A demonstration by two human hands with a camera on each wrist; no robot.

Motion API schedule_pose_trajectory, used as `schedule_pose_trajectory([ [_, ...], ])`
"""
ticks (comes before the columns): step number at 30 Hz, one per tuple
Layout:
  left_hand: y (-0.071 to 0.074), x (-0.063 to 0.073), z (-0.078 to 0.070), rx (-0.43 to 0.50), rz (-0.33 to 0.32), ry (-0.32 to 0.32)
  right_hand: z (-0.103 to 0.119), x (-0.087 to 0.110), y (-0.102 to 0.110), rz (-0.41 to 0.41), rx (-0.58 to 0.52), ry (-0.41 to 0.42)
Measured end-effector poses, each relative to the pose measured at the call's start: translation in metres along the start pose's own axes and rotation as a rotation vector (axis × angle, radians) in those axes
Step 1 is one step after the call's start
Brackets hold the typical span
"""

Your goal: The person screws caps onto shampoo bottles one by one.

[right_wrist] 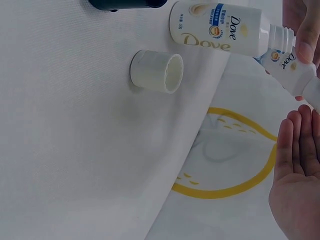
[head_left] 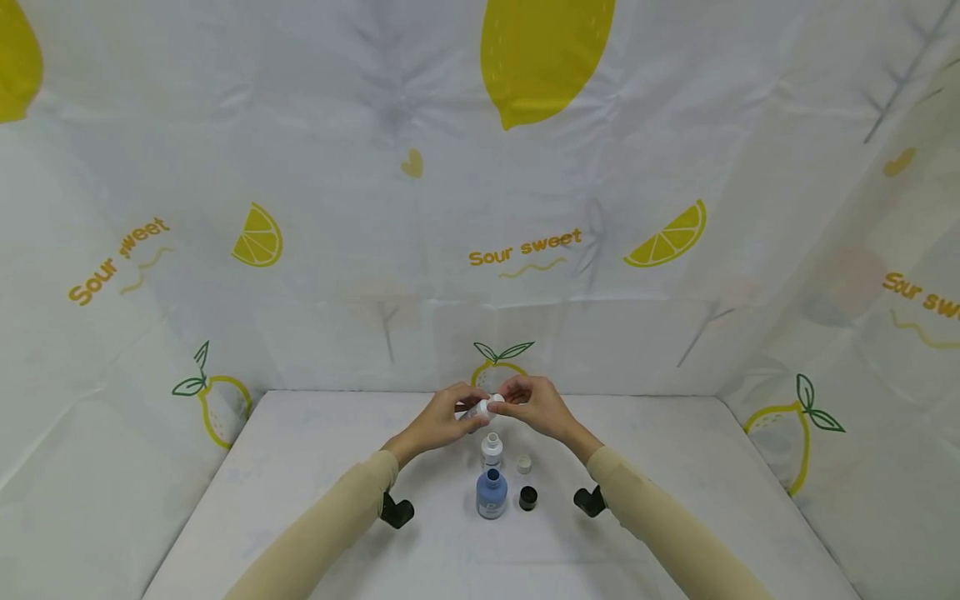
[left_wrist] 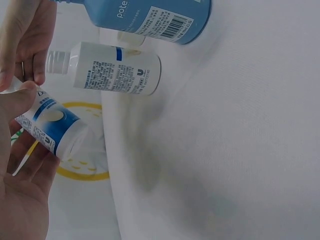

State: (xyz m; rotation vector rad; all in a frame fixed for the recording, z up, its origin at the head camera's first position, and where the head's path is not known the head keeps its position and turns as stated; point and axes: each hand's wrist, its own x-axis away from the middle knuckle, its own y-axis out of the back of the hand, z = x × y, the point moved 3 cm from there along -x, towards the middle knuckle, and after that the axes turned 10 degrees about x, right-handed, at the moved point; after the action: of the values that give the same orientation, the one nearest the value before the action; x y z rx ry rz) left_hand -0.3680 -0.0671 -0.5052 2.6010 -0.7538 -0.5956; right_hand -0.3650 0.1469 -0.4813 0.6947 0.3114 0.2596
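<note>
Head view: the left hand [head_left: 442, 419] holds a tilted white bottle [left_wrist: 56, 121] clamped, while thumb and fingers of the right hand [head_left: 542, 408] appear to pinch the bottle's cap [right_wrist: 312, 94]. Below this grip, nearer the wearer, stand an uncapped white bottle [head_left: 492, 451] and an open blue bottle [head_left: 492, 497], a loose white cap [head_left: 524, 465] and a black cap [head_left: 528, 498] just beside them. Uncapping seems the step in hand; the next move likely calls for a steady left hold and a twist from the right.
</note>
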Motion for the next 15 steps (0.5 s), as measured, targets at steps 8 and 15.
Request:
schedule_pose_trajectory([
  [8, 0.0, 0.0013, -0.0019, 0.018, 0.009, -0.001, -0.0002, -0.0002, -0.0014, -0.001, -0.007, 0.001],
  [15, 0.0008, 0.0001, -0.0013, 0.01, -0.007, -0.003, -0.0014, -0.0007, -0.001, 0.0, -0.024, 0.012],
])
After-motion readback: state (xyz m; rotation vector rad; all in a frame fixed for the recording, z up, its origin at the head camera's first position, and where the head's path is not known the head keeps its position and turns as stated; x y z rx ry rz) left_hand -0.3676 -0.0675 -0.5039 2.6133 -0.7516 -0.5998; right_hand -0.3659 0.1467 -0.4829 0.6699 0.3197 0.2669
